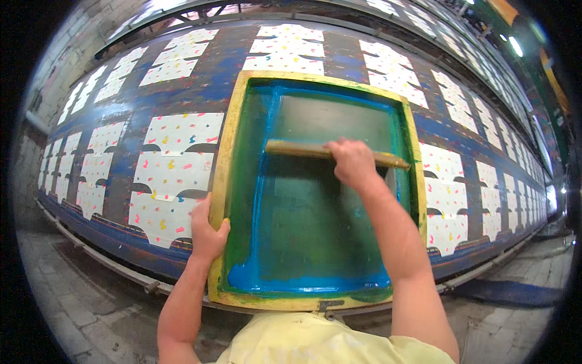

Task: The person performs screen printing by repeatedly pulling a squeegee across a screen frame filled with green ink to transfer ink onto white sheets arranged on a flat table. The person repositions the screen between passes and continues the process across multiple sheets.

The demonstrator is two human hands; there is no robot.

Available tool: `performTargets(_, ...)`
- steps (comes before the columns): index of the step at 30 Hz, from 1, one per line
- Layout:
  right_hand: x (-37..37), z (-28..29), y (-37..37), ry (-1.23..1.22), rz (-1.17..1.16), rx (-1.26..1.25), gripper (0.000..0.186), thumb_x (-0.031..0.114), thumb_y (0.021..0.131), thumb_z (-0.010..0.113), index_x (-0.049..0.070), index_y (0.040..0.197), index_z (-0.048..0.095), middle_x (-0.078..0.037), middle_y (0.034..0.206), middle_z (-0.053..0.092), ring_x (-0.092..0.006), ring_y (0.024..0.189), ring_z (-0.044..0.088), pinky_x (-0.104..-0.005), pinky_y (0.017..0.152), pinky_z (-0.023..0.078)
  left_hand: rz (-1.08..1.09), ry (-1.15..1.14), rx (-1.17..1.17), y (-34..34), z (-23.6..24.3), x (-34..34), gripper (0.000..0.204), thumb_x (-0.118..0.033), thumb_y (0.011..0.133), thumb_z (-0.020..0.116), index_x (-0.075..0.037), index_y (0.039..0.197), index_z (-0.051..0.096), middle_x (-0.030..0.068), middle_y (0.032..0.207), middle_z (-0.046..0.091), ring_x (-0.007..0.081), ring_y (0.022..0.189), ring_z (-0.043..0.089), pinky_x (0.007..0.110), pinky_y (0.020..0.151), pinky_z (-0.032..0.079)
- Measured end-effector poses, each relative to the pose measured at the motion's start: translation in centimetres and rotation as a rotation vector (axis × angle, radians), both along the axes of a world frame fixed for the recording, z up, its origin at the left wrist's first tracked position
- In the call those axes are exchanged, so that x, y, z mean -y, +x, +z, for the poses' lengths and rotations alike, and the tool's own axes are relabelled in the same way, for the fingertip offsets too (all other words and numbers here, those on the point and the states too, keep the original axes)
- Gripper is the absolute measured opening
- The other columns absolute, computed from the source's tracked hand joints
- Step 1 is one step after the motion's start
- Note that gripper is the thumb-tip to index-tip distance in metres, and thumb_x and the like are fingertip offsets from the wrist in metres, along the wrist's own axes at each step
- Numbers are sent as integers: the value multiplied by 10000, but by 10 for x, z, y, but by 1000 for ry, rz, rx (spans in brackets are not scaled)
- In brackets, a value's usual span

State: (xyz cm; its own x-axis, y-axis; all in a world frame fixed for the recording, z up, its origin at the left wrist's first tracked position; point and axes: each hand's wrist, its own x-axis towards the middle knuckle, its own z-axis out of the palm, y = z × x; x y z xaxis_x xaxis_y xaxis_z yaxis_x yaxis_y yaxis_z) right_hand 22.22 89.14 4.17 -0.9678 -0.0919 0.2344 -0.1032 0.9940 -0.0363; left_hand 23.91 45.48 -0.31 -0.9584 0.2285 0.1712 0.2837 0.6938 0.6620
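Observation:
A large screen-printing frame (225,142) with yellow-painted edges lies on the long table in front of me. Its green mesh (315,236) is bordered by bright blue ink (257,212). My right hand (353,162) is closed around a wooden squeegee (297,149), which spans most of the mesh crosswise in the upper half. The squeegee's blade edge is hidden from above. My left hand (209,230) grips the frame's left side, thumb on top of the rim and fingers along the outer edge.
White cut fabric pieces (176,164) with small coloured prints lie in rows on the dark, ink-stained table (121,176), left, right and beyond the frame. A metal rail (139,278) runs along the near edge. A metal bracket (330,305) sits on the frame's near side. Another table with pieces stands beyond.

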Motion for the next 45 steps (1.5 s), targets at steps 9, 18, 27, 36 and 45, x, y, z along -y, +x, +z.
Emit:
performTargets(9,-83,8,-173,23,-83,49,374,59,922,673,177,1255,798,-138,1140,802,-382,1111,791,-534,927,649,22,-144,-146,-3,9,-16,666,-41,868,819,90,1486,608,262,1273,705,470,1172,640,549,1048,525)
performTargets(18,-108,21,-207,84,-39,172,384,90,869,667,139,1214,829,-186,1168,819,-423,1121,783,-554,992,633,30,-192,-164,-5,16,-20,658,-39,857,822,74,1473,623,260,1258,711,453,1127,653,539,1012,545)
performTargets(27,-50,37,-74,-25,70,301,271,104,821,723,103,1077,812,-199,1055,808,-420,1019,794,-557,902,649,22,-196,-222,-7,9,-19,637,-84,902,815,80,1482,608,260,1238,702,468,1176,661,553,1041,543)
performTargets(36,52,46,137,-126,116,352,327,79,804,757,132,1124,807,-131,1037,765,-368,1008,774,-521,880,630,45,-176,-111,-11,4,-17,524,-226,925,849,45,1340,675,247,1175,698,459,1138,665,559,1007,546)
performTargets(45,137,49,272,-158,97,290,294,126,842,757,90,1133,780,-127,1013,734,-343,1001,745,-483,901,585,109,-292,49,-14,14,-20,544,-314,835,943,9,1163,653,236,1193,673,469,1158,673,574,1014,552)
